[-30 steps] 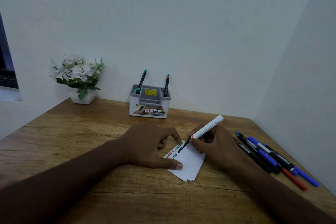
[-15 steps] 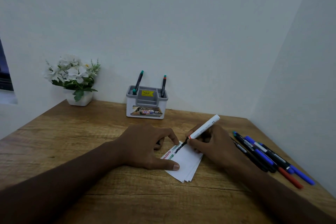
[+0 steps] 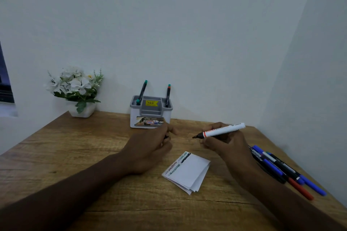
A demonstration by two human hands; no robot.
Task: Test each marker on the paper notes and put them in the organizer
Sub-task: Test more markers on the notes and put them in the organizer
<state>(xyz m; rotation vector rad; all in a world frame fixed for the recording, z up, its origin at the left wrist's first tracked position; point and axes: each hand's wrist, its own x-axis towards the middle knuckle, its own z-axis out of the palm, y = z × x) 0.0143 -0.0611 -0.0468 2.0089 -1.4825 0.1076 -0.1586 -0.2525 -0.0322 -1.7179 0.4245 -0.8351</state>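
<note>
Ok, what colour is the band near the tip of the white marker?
Red-orange, on the white marker in the right hand; head view shows it.

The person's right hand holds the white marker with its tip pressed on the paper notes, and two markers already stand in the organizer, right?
Not quite. The head view shows the right hand holding the white marker lifted clear of the paper notes, tip in the air. Two markers do stand in the organizer.

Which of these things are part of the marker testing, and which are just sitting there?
Part of the job: white marker in the right hand, paper notes, organizer, loose markers.

Just sitting there: flower pot.
</note>
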